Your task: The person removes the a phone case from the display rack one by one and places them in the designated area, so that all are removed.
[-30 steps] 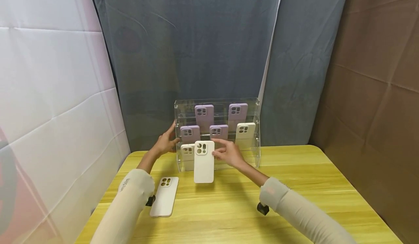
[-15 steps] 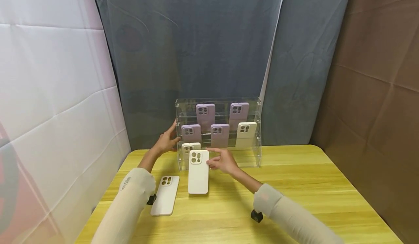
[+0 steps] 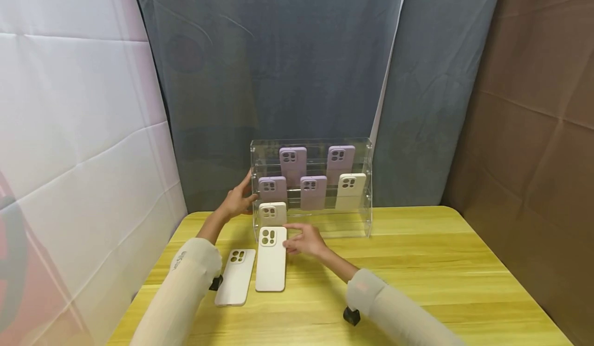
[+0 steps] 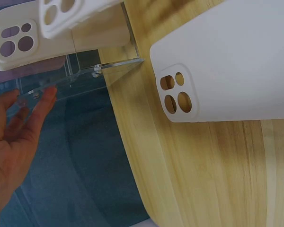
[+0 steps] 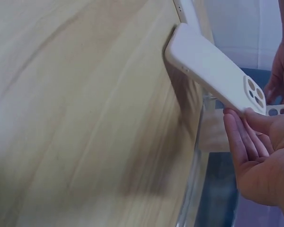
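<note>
My right hand (image 3: 306, 240) pinches a white phone case (image 3: 271, 268) by its right edge, near the camera cutouts. In the right wrist view that case (image 5: 210, 66) is tilted, its lower end at or just above the table; I cannot tell if it touches. My left hand (image 3: 237, 200) holds the left side of a clear acrylic display stand (image 3: 325, 226), thumb and fingers on either side of the panel's edge in the left wrist view. A second white phone case (image 3: 235, 284) lies on the table, left of the held one, camera cutouts toward the stand.
On the stand's tiers are several purple phone cases (image 3: 313, 194), a cream case (image 3: 351, 194) at middle right and a white case (image 3: 273, 213) at bottom left. Wood-grain table (image 3: 417, 284) stretches right. A grey curtain (image 3: 278, 67) hangs behind; cloth walls flank both sides.
My right hand has brought the white case down and left, away from the stand toward the case on the table. The bottom-left case shows more now. My left hand stays on the stand.
</note>
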`<state>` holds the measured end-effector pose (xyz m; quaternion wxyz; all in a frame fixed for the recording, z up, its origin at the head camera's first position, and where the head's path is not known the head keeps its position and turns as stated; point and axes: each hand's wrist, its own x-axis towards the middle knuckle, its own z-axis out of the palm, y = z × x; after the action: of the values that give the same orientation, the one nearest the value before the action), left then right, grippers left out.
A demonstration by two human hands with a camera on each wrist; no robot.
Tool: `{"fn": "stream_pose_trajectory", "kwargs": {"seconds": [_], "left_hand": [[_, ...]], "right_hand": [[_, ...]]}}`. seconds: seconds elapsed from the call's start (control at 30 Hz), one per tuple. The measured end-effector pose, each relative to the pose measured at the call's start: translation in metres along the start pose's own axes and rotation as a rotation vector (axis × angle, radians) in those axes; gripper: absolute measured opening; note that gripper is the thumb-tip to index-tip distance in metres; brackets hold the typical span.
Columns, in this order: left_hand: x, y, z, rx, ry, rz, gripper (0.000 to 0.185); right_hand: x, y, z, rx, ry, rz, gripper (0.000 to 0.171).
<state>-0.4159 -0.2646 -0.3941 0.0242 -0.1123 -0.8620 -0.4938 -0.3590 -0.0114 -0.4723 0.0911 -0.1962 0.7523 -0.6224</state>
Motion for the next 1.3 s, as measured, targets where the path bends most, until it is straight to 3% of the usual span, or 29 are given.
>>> {"fn": "stream_pose_trajectory", "kwargs": {"seconds": [0.5,0.73,1.3], "left_hand": [[0.001,-0.001,0.0,-0.005,-0.006,-0.004,0.089],[0.001,0.0,0.0,-0.002,-0.011,-0.007,0.089],[0.0,0.0,0.001,-0.008,-0.008,-0.019,0.088]], "right_hand": [[-0.002,0.015,0.01,-0.029,-0.011,0.124,0.055],[-0.002,0.022,0.014,0.006,-0.018,0.15,0.054],[-0.001,0.025,0.024,-0.021,-0.013,0.175,0.045]]}}
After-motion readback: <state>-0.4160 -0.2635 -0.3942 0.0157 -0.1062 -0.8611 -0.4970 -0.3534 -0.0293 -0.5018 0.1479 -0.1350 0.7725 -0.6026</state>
